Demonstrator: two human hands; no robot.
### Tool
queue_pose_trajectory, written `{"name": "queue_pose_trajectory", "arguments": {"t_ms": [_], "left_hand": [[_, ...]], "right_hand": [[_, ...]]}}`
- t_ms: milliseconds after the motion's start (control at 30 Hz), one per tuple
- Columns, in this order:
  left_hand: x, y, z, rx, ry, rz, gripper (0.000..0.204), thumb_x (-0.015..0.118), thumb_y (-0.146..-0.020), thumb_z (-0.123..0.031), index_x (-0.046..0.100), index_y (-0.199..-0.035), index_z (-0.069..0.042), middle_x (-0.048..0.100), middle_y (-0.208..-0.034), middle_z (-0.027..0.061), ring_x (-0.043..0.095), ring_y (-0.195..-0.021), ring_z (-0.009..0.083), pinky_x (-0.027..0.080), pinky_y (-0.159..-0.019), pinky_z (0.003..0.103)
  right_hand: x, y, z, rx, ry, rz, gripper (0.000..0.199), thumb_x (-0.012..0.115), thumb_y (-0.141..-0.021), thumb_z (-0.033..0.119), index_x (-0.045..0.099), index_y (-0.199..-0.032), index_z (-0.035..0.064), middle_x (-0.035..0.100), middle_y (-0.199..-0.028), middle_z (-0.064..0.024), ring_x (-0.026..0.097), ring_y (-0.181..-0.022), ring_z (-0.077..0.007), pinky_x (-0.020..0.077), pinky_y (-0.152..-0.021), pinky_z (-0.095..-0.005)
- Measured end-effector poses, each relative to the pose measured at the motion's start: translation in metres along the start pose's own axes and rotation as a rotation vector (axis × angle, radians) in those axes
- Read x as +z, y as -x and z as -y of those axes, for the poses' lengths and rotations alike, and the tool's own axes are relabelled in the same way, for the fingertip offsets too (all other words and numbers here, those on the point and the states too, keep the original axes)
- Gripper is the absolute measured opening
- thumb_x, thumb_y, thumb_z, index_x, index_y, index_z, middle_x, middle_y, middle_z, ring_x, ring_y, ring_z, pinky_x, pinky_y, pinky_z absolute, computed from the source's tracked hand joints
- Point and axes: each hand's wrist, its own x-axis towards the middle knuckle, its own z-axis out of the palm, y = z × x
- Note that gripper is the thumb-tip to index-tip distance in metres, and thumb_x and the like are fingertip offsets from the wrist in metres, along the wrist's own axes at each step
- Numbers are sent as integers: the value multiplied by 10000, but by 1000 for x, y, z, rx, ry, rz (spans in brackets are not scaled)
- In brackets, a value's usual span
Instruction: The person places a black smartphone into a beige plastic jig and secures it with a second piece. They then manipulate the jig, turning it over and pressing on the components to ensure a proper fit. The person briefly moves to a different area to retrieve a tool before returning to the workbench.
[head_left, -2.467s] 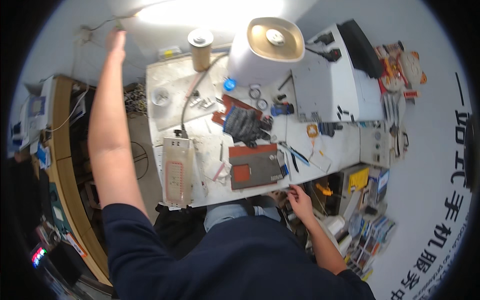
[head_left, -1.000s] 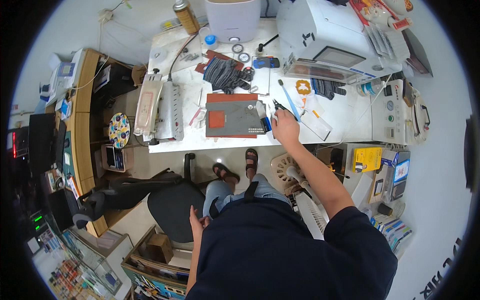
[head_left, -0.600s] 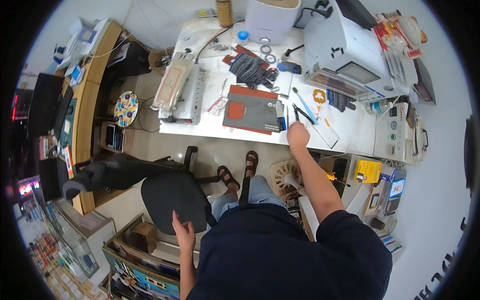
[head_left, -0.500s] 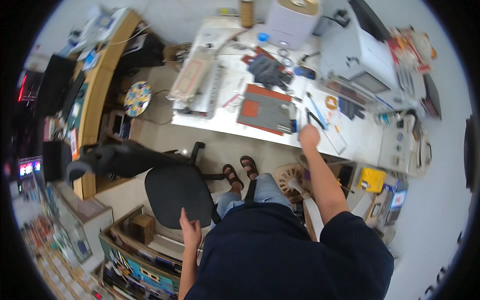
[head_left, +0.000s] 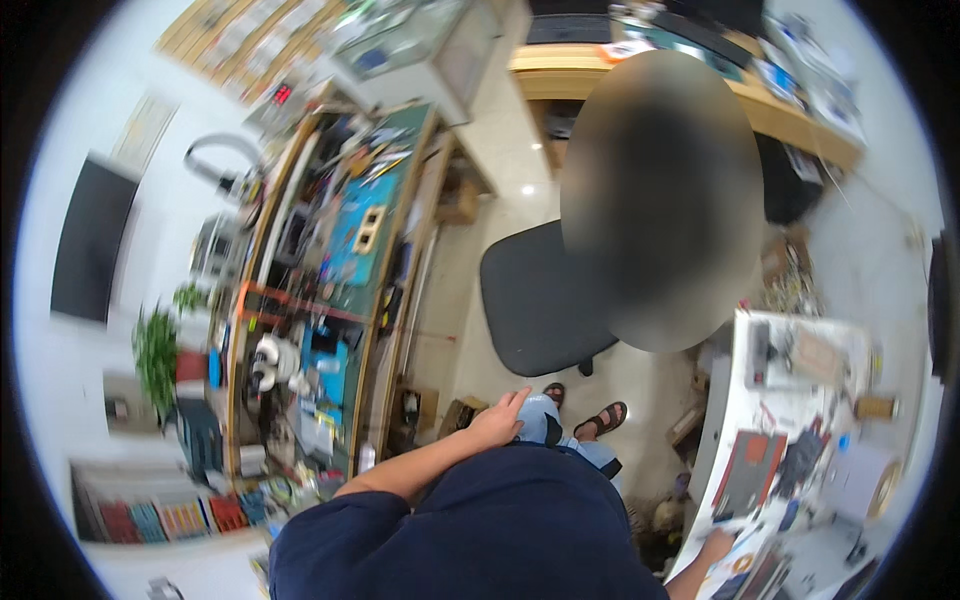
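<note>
My left hand (head_left: 497, 420) hangs in front of my body above my light blue trouser leg. Its fingers are stretched out and nothing is in them. Down at the lower right, my right hand (head_left: 716, 545) rests at the near edge of the white table (head_left: 712, 455). Those fingers are small and blurred, so whether they grip anything is unclear. Closest to that hand lies a grey and red-brown mat (head_left: 748, 472). Dark grey gloves (head_left: 800, 458) lie beyond the mat.
A black office chair (head_left: 540, 300) stands ahead of my feet; a blurred oval covers its upper part. At left runs a cluttered workbench (head_left: 375, 290) with tools and a white microscope (head_left: 275, 362). A wooden desk (head_left: 560, 58) and a glass case (head_left: 465, 70) stand at the back.
My view has swung left, bringing the workbench into sight and shifting the white table to the lower right. The right hand stays at the table's edge; the left remains empty.
</note>
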Motion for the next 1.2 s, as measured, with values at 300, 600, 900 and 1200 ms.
{"name": "queue_pose_trajectory", "arguments": {"t_ms": [300,600,900,1200], "left_hand": [[32,48,91,-248,238,-137,614,609,-901,-186,357,-1452,-86,537,-1274,249,573,-1132,428,489,-935,509],[15,95,245,-410,484,-352,560,594,-915,-208,409,-1422,-60,550,-1282,248,575,-1145,405,484,-951,484],[16,210,284,-895,811,-610,450,571,-930,-155,502,-1352,-13,612,-1223,216,649,-1039,341,510,-909,428],[-39,190,285,-1101,1020,-770,358,558,-959,-108,562,-1300,1,638,-1197,202,661,-1001,333,522,-873,407]], "right_hand": [[-66,58,209,-454,-434,-43,214,654,-873,120,628,-1058,15,661,-849,-151,632,-750,-263,516,-716,-377],[-92,415,689,-1521,-470,534,189,682,-803,165,669,-950,48,676,-839,-137,663,-765,-294,528,-703,-393],[19,676,892,-2172,-455,299,134,661,-835,140,613,-933,63,635,-874,-114,625,-853,-307,522,-746,-428],[5,635,909,-2032,-481,428,124,655,-874,168,682,-965,90,662,-908,-101,628,-852,-316,517,-756,-427]]}}
